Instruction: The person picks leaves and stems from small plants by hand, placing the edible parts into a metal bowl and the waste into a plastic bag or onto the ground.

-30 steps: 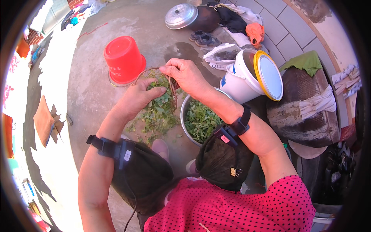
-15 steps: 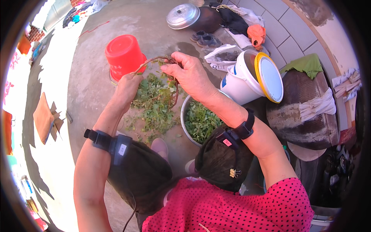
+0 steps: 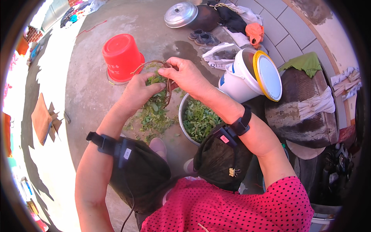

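My right hand (image 3: pixel 186 77) pinches a reddish-brown plant stem (image 3: pixel 168 94), which loops out to the left and hangs down below the fingertips. Close beside it, my left hand (image 3: pixel 140 92) is closed around the leafy part of the same plant, its thumb lying across the green leaves (image 3: pixel 155 79). Its other fingers are partly hidden behind the foliage. Beneath both hands a loose heap of green leafy stalks (image 3: pixel 154 117) lies on the concrete floor. Right of the heap stands a metal basin (image 3: pixel 181 116) holding picked greens (image 3: pixel 201 120).
An upside-down red bucket (image 3: pixel 123 58) stands beyond my left hand. Behind the basin are a tilted white bucket (image 3: pixel 239 81) with a yellow-rimmed lid (image 3: pixel 269 77) and a plastic bag (image 3: pixel 220 56). Dark shoes (image 3: pixel 204 38) and a metal pot lid (image 3: pixel 181 14) lie farther back.
My left hand has left the stem's far left end and moved right and down onto the leaves near my right hand. The right hand keeps its hold, slightly lower and farther left.
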### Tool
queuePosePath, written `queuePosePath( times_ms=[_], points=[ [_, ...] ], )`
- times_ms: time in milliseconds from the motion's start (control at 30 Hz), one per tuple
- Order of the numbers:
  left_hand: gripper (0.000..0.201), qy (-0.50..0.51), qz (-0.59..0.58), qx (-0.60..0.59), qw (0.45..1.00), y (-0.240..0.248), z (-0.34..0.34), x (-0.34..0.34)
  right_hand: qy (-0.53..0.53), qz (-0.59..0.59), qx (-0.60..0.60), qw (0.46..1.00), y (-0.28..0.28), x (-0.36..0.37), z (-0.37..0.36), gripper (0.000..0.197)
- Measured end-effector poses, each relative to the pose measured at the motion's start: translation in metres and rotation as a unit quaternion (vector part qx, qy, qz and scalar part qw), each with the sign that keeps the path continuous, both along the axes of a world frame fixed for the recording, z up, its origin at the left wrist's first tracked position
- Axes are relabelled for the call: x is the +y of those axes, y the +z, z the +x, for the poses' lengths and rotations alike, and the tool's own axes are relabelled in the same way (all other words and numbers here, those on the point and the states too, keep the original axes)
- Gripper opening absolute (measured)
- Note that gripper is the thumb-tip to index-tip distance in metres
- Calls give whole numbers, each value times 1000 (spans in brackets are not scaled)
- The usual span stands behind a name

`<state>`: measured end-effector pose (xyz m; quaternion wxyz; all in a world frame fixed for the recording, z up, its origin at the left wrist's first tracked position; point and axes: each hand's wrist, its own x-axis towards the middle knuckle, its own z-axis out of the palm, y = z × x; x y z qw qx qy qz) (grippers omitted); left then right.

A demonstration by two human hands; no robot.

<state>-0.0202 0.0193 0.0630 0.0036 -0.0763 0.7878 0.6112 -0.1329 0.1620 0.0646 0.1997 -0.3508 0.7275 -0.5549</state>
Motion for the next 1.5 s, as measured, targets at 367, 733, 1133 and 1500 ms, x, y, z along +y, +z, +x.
queuePosePath(
  times_ms=[367, 733, 1133, 1500],
  points=[
    [25, 80, 50, 35, 995, -7, 7, -15, 46, -31, -78, 995, 14, 1, 10, 21],
    [24, 1, 94, -77, 993, 0, 9, -6, 4, -23, -26, 999, 5, 4, 0, 21],
    [21, 68, 243, -77, 965, 2, 8, -3, -35, -124, -197, 972, 9, 4, 2, 17],
    [29, 27, 246, -88, 965, 1, 12, -14, 46, -1, -99, 994, 10, 4, 1, 19]
  ],
)
